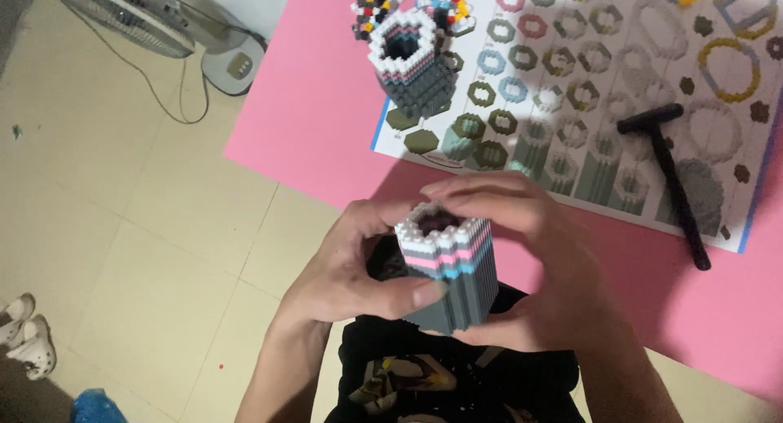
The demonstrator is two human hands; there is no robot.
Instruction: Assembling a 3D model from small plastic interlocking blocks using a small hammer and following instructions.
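While both hands clamp the grey block tube (453, 268), left hand (351, 268) thumb presses its side, right hand (538, 260) fingers curl over its rim; a black tool (673, 178) lies beyond the right hand

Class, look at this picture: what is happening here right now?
A person holds a hollow grey block tower with pink and blue bands in both hands, left hand and right hand wrapped around it. A second similar tower stands on the instruction sheet on the pink table, beside a black tool.
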